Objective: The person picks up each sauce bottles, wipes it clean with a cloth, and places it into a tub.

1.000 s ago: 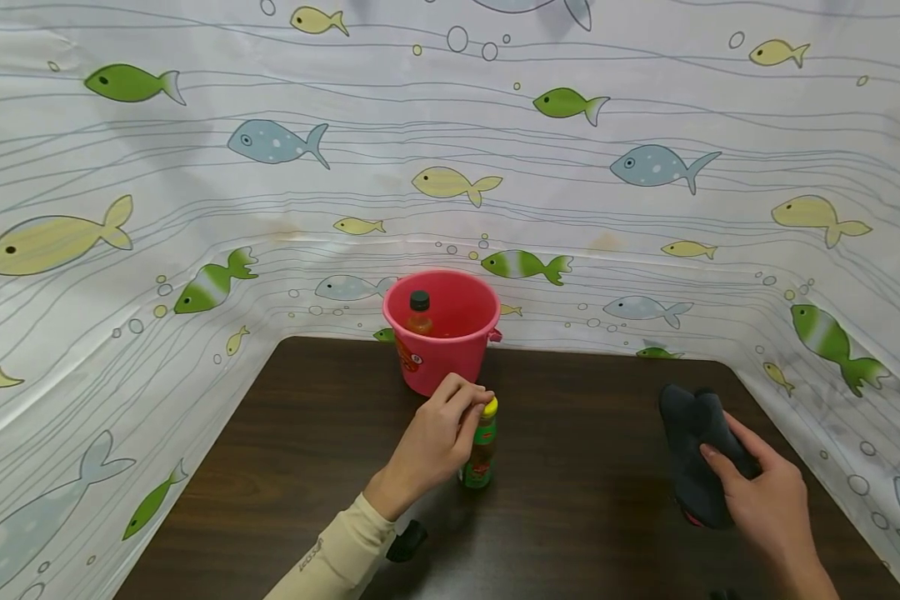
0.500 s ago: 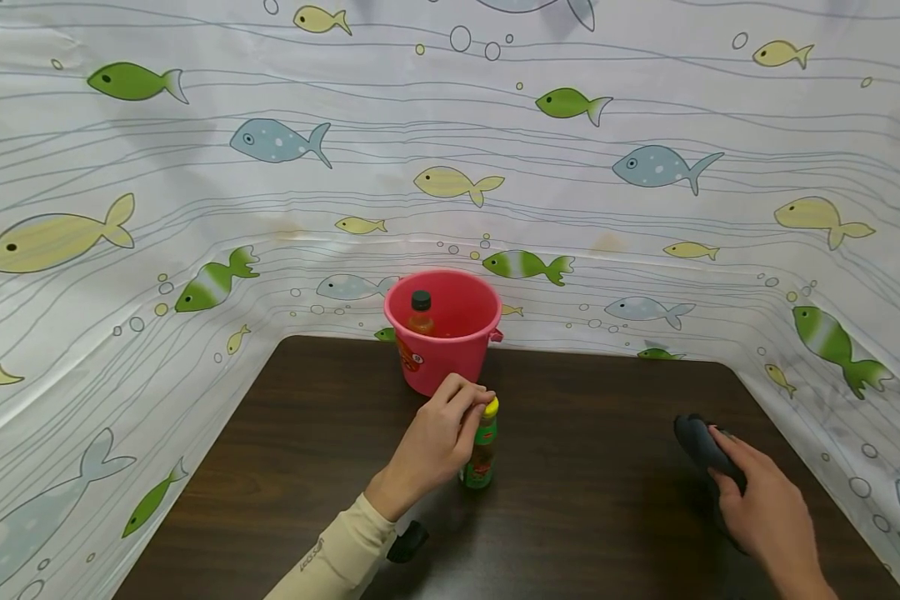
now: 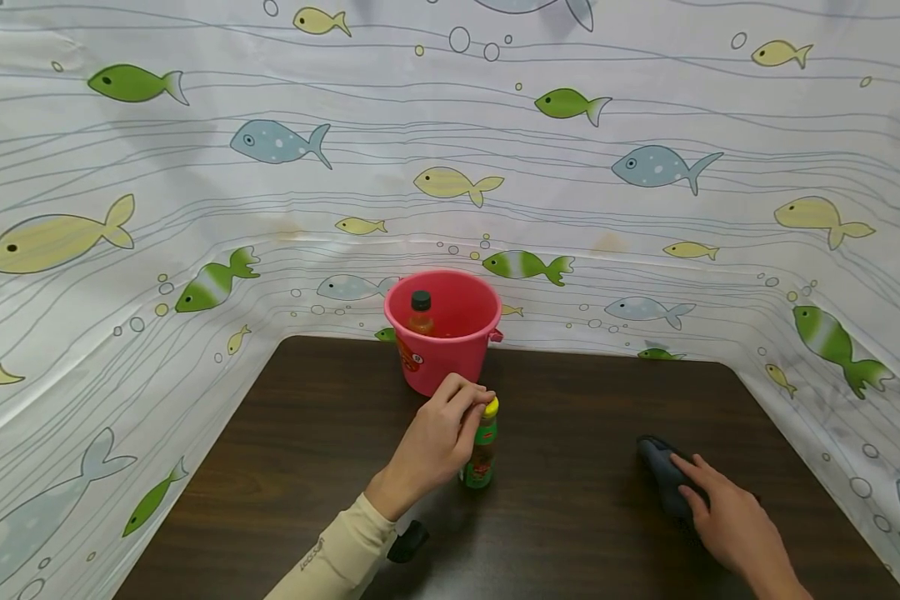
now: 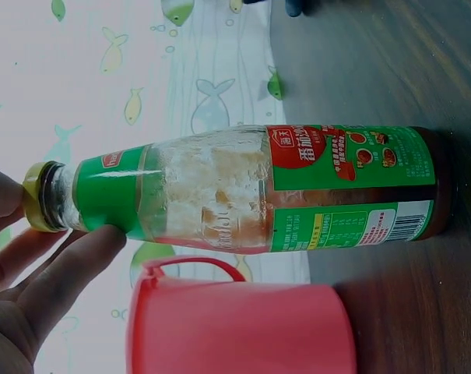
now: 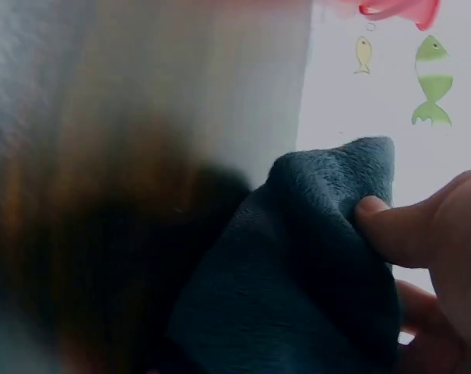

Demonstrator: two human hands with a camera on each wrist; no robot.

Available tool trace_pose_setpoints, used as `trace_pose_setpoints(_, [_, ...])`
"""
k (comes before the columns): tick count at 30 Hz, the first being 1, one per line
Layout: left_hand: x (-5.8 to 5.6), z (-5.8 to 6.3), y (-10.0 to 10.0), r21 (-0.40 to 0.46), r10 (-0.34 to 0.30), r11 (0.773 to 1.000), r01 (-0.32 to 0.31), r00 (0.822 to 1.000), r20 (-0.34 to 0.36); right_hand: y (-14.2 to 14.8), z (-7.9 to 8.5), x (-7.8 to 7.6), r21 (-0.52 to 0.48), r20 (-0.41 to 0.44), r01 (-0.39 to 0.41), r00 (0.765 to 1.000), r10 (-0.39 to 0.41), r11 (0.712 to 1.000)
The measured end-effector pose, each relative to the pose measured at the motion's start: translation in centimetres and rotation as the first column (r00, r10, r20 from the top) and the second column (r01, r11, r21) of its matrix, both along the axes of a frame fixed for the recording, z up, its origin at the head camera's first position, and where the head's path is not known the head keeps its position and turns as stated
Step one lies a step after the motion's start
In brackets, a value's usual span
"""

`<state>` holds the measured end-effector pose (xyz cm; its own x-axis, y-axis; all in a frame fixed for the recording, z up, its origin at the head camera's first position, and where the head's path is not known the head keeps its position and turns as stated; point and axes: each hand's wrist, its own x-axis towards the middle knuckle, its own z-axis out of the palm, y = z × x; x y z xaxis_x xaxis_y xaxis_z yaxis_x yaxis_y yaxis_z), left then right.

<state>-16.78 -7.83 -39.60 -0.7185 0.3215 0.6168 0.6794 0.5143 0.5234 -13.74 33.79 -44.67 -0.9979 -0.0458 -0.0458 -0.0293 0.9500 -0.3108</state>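
Observation:
A glass ketchup bottle (image 3: 480, 454) with a green label and yellow cap stands upright on the table. My left hand (image 3: 435, 437) holds it at the top. In the left wrist view, the thumb and fingers are around the bottle's cap and neck, and reddish sauce residue coats the inside of the glass (image 4: 227, 191). At the right, my right hand (image 3: 735, 512) holds a folded dark grey-blue cloth (image 3: 663, 475) low over the table. The right wrist view has the thumb pressing into the fuzzy cloth (image 5: 297, 249); the other fingers are partly hidden.
Behind the ketchup bottle stands a pink bucket (image 3: 453, 367), with a black-capped bottle (image 3: 420, 312) inside it. The dark wood table (image 3: 570, 433) is enclosed by a white curtain (image 3: 450, 100) printed with fish.
My right hand first lowers and tilts the cloth toward the table, then moves it left across the table. The left hand and the ketchup bottle stay in place.

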Motion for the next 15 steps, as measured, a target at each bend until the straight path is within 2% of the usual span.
trace_pose_setpoints(6, [0.0, 0.0, 0.1, 0.001, 0.0, 1.0, 0.0, 1.0, 0.002, -0.5, -2.2, -0.2, 0.016, 0.069, -0.06, 0.996, 0.059, 0.998])
trace_pose_setpoints(11, [0.0, 0.1, 0.1, -0.002, 0.002, 1.0, -0.002, 1.0, 0.003, -1.1, -3.7, -0.2, 0.055, 0.141, -0.064, 0.988, 0.056, 0.996])
trace_pose_setpoints(15, [0.0, 0.1, 0.1, -0.006, 0.005, 1.0, -0.005, 1.0, -0.006, -1.5, -4.1, 0.0, 0.069, 0.185, -0.054, 0.982, 0.04, 0.996])
